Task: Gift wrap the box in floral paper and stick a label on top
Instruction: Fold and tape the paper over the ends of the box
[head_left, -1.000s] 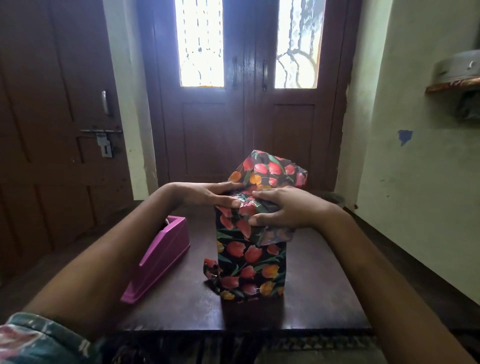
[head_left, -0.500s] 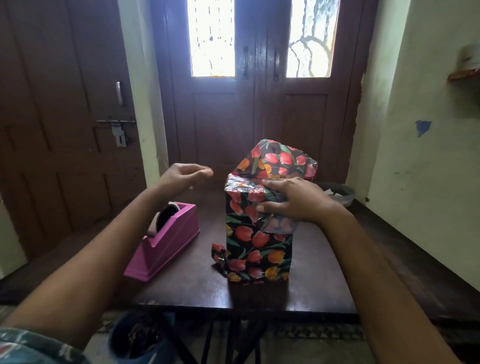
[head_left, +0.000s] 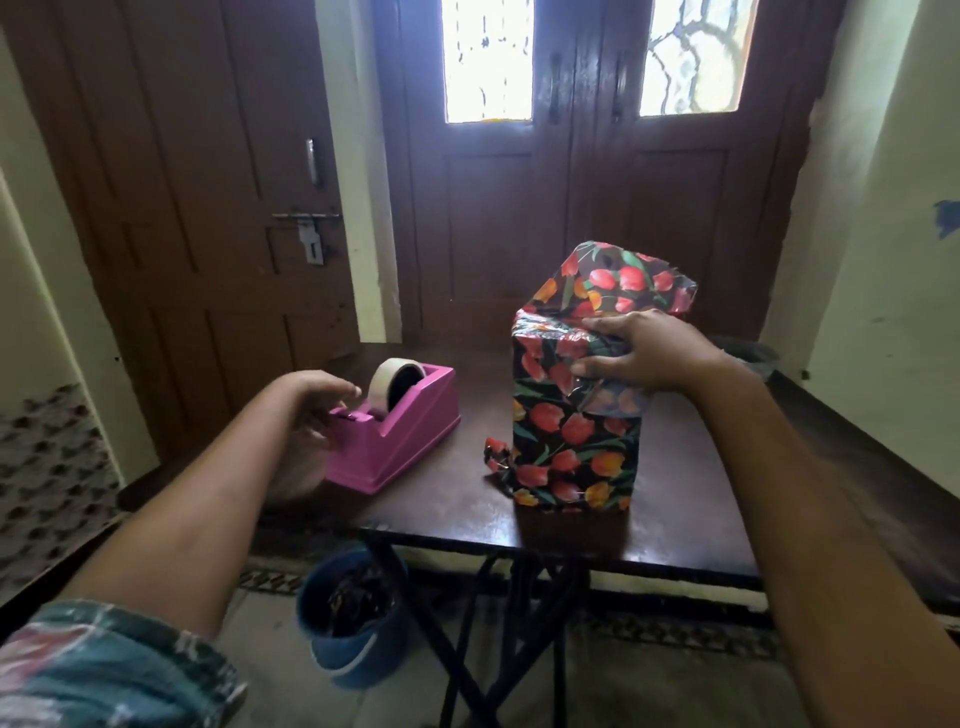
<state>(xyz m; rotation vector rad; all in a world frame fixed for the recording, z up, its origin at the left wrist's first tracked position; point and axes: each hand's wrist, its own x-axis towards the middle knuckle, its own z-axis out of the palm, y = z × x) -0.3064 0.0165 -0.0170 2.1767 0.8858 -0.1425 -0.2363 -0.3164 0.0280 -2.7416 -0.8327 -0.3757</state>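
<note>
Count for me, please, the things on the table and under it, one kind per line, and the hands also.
wrapped box: 1
tape dispenser: 1
tape roll: 1
blue bucket: 1
hands: 2, the left hand and the right hand
Total: 6
</note>
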